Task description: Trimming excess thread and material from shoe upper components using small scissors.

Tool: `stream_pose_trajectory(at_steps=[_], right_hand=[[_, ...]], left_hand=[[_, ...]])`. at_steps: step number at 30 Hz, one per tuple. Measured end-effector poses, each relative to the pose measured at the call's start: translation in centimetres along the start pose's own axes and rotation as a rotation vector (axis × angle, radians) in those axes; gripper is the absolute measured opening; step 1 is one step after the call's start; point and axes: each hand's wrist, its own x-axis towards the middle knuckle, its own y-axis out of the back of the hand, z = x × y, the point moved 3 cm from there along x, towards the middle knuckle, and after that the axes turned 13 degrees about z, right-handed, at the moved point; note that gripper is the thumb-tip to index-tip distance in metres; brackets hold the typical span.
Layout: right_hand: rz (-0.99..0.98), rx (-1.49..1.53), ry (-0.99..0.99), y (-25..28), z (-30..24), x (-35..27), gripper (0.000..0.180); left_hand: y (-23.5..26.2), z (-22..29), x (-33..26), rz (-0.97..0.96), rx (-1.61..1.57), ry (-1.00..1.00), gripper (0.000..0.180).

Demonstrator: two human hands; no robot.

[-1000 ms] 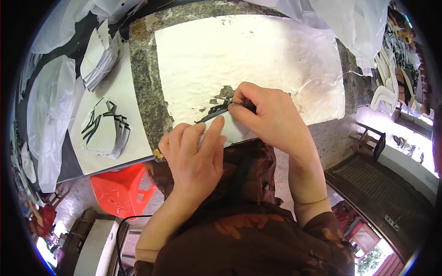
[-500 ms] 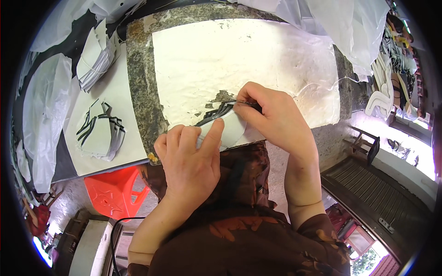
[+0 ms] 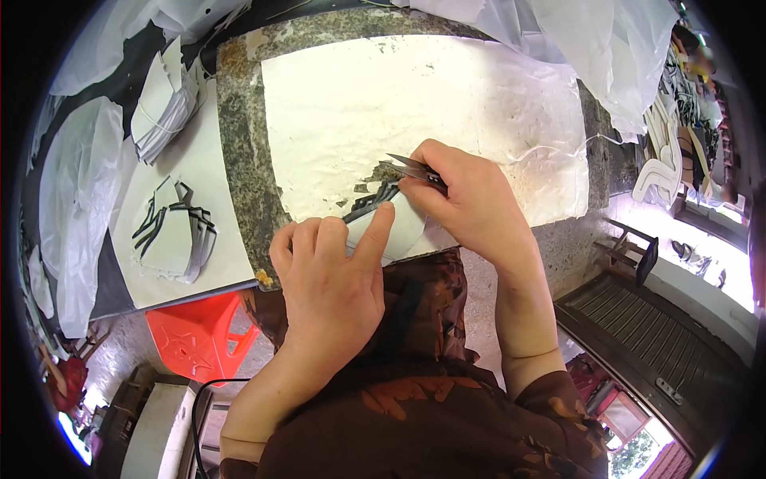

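My right hand (image 3: 459, 184) grips a pair of small dark thread snips (image 3: 415, 169), their two pointed blades apart and pointing left. Just below the blades lies a curved white cut piece (image 3: 404, 225) with black strips (image 3: 375, 199) along its upper edge, at the near edge of the work board. My left hand (image 3: 331, 279) holds this piece down, its index finger stretched over the white surface and the other fingers bent beside it. The left thumb is mostly hidden. Whether the blades touch a strip I cannot tell.
A white sheet (image 3: 415, 96) covers the mottled stone board (image 3: 243, 144). To the left lie a stack of similar black-edged pieces (image 3: 175, 239) and a tied white bundle (image 3: 163, 112). Clear plastic bags (image 3: 80, 199) flank them. A red stool (image 3: 191, 339) stands below the table.
The snips have come into clear view as my right hand turned and drew slightly back from the strips, blades now apart. My left hand stays almost in place on the piece.
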Motion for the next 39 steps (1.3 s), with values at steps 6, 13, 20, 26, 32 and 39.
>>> stream_pose_trajectory(at_steps=[6, 13, 20, 26, 32, 39], right_hand=[[0.077, -0.071, 0.044, -0.9, -0.6, -0.4, 0.015], [0.067, 0.441, -0.020, 0.0, 1.6, -1.1, 0.024], [0.031, 0.362, 0.106, 0.7, 1.1, -2.0, 0.025], [-0.001, 0.483, 0.010, 1.5, 0.6, -2.6, 0.017], [-0.121, 0.546, 0.018, 1.7, -1.2, -2.8, 0.015], [-0.062, 0.384, 0.380, 3.1, -1.4, -3.2, 0.034]], left_hand=[[-0.5, -0.4, -0.4, 0.054, -0.041, 0.061, 0.050], [-0.5, -0.5, -0.7, 0.084, -0.078, 0.069, 0.049], [-0.7, -0.3, -0.8, 0.212, -0.142, 0.026, 0.040], [1.1, -0.2, 0.8, 0.099, -0.212, 0.052, 0.032], [2.3, -0.9, 2.2, -0.083, -0.506, 0.262, 0.013], [1.6, -3.9, 0.7, -0.359, -1.091, 0.833, 0.014]])
